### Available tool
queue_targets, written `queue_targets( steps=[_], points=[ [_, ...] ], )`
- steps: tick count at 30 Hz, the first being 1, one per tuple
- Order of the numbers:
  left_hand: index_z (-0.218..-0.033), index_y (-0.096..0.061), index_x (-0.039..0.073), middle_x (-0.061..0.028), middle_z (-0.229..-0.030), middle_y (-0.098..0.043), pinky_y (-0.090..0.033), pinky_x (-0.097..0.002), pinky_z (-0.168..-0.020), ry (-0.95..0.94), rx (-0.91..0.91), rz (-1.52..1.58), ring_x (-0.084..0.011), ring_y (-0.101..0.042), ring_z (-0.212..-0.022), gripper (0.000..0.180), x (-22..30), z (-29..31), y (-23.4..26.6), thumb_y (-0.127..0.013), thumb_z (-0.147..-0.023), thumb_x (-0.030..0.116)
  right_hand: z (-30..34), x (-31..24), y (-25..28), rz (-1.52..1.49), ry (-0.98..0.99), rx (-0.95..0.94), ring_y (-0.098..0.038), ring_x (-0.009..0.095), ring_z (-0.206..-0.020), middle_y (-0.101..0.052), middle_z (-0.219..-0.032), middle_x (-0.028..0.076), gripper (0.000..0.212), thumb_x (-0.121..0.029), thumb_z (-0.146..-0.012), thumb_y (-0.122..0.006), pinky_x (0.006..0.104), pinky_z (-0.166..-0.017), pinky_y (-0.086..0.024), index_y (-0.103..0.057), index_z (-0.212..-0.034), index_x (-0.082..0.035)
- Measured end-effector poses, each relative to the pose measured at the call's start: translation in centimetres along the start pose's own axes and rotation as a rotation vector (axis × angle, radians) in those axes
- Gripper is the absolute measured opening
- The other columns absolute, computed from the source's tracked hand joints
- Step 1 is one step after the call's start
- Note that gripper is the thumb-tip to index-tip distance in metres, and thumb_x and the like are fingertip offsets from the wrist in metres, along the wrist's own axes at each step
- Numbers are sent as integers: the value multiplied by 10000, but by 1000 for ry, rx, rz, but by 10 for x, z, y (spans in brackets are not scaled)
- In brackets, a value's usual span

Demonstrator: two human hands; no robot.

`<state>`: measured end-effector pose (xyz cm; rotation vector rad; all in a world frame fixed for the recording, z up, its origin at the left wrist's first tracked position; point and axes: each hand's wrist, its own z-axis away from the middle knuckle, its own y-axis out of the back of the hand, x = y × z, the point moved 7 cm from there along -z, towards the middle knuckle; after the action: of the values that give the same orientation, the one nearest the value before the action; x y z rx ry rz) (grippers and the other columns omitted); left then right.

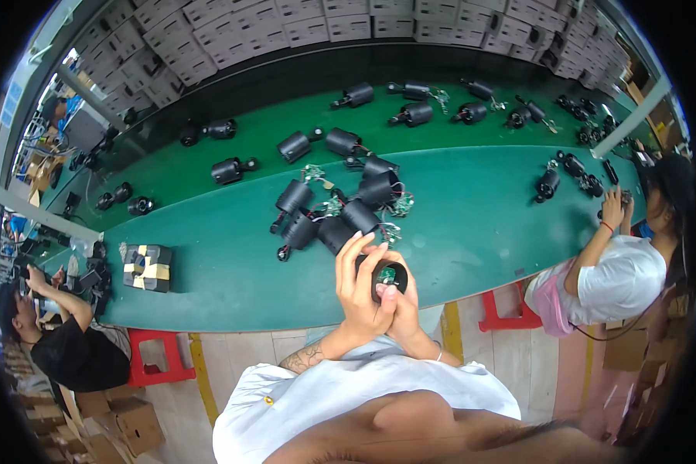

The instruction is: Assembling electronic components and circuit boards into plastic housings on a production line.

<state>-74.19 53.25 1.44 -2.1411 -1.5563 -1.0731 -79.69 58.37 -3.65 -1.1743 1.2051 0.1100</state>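
Close to the table's front edge, both of my hands hold a black cylindrical housing (400, 280), its open end facing up. Inside that opening shows a small green circuit board (387, 274). My left hand (354, 294) wraps the housing's left side with its fingers up. From the right, my right hand (407, 311) grips it, and a thumb lies at the rim by the board. Just beyond my fingertips lies a cluster of similar black housings (359, 216), with wires and green boards (402, 204) hanging out of several.
More black housings (294, 147) lie spread along the green belt (263, 127) behind the teal table (224, 294). A black box with yellow tape (148, 267) sits at left. One person (619, 271) works at right, another (77, 348) at left. Red stools (158, 357) flank me.
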Motion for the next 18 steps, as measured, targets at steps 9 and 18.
queue_targets(
  steps=[9, 18],
  points=[
    [-962, -668, 10, -161, -1032, -656, -475, -468, -886, -40, -83, -97, -346, -601, -989, 356, -40, -35, 39, -546, -750, 269, -35, 53, -21, -18, -219, -48, -524, 160, -1010, -542, -1183, 89, 448, -52, -794, -558, 253, -910, -408, -490, -1236, -33],
    [-888, -673, -26, -166, -937, -679, -515, -435, -836, -47, 50, -42, -337, -641, -889, 393, -68, -58, 66, -481, -756, 290, -69, 61, -61, 98, -78, -196, -505, 187, -1040, -537, -1169, 94, 431, -76, -799, -562, 311, -949, -386, -487, -1221, -36]
  ],
)
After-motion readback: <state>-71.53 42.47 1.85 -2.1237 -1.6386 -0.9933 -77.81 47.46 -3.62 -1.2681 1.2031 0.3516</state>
